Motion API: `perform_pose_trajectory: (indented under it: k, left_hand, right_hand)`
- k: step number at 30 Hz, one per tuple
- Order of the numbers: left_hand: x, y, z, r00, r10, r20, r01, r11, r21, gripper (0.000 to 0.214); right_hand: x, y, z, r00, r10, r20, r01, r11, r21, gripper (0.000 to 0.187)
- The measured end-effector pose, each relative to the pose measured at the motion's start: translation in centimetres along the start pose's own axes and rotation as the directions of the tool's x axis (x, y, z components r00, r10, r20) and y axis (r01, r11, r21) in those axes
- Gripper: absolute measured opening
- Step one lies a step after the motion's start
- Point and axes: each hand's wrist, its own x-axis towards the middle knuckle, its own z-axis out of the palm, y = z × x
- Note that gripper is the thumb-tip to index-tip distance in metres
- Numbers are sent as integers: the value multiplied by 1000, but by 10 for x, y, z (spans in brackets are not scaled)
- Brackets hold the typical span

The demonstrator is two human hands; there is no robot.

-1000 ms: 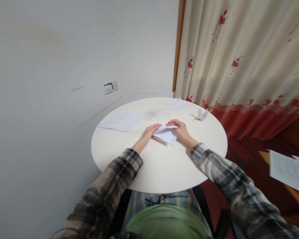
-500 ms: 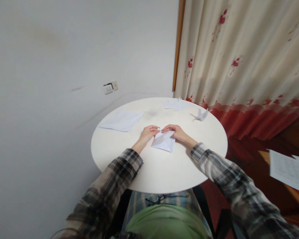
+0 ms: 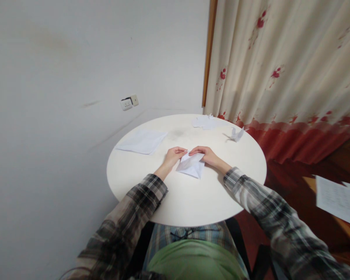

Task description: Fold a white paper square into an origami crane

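**Folded paper laid flatter than 1 second ago**

At 10 o'clock on the round white table, a flat white sheet is left lying, unmoved. From 7 o'clock, the left hand is brought in, wrist low, its fingertips seemingly pinched on the far tip of the folded paper. The paper is placed between the hands, near the middle of the tabletop. Its far edge, raised 1 second ago, is now lowered, and a flap is seen slanting across its top; since 0.5 seconds ago, little is changed. By judgement, the fold is being set in place rather than lifted.

From 4 o'clock, the right hand is angled inward, fingers curled and apparently clamped on the flap; its thumb cannot be made out. The 2 sets of fingertips are drawn closer together than 1 second ago. At 2 o'clock, a winged paper figure is left untouched.
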Motion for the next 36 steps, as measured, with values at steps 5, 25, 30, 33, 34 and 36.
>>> perform_pose_trajectory:
  k: [5,25,30,33,34,36]
  left_hand:
    - [0,0,0,1000,-2,2,2,1000,3,29]
    - [1,4,1,998,-63,6,63,998,-18,28]
    - [0,5,0,998,-67,21,68,997,-20,27]
    - [-2,6,0,998,-59,31,60,998,-28,24]
    - [-2,6,0,998,-57,29,58,998,-32,24]
    - [-3,7,0,998,-54,27,55,998,-35,23]
  right_hand:
    - [0,2,0,1000,-6,-5,6,1000,-8,44]
    - [0,2,0,1000,15,-17,-15,999,-34,50]
    - [0,4,0,1000,9,-21,-10,999,-39,51]
    - [0,6,0,1000,2,-26,-3,998,-56,49]
    - [0,6,-1,1000,0,-26,-1,998,-62,49]
    - [0,7,-1,1000,-8,-22,6,997,-74,50]
